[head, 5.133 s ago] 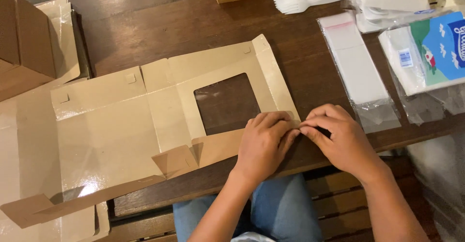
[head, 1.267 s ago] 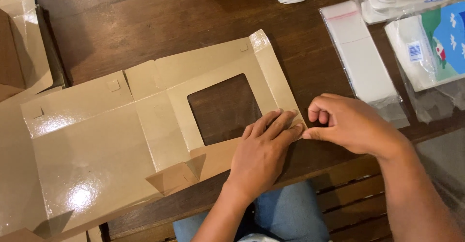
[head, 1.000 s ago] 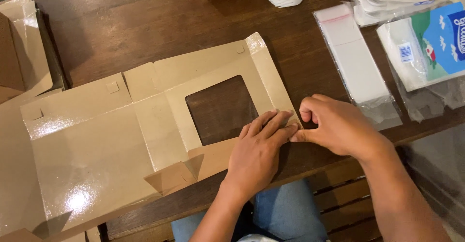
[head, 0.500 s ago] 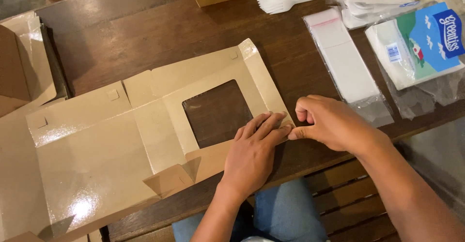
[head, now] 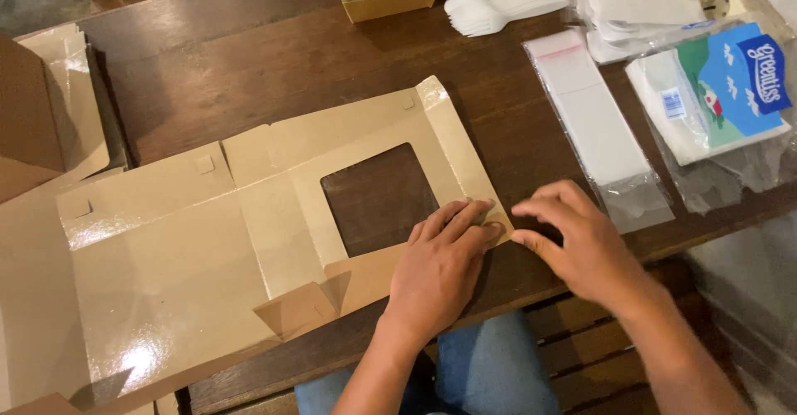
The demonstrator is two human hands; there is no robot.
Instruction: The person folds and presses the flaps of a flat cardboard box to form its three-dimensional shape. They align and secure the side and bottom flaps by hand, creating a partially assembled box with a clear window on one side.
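The flat unfolded cardboard box blank (head: 207,249) is plain kraft tan, a bit glossy, and its square cut-out window shows the dark brown wooden table (head: 249,58) underneath. Right of the blank, the long clear plastic sleeve (head: 594,120) holds white sheets and has a thin pink strip at its far end. Further right, the napkin pack (head: 714,91) is white, green and blue. Beyond the blank, white plastic spoons (head: 502,0).

L hand (head: 440,270) flat on box blank (head: 249,241); R hand (head: 581,245) beside corner.

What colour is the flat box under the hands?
The flat box is light brown, seen best in the head view.
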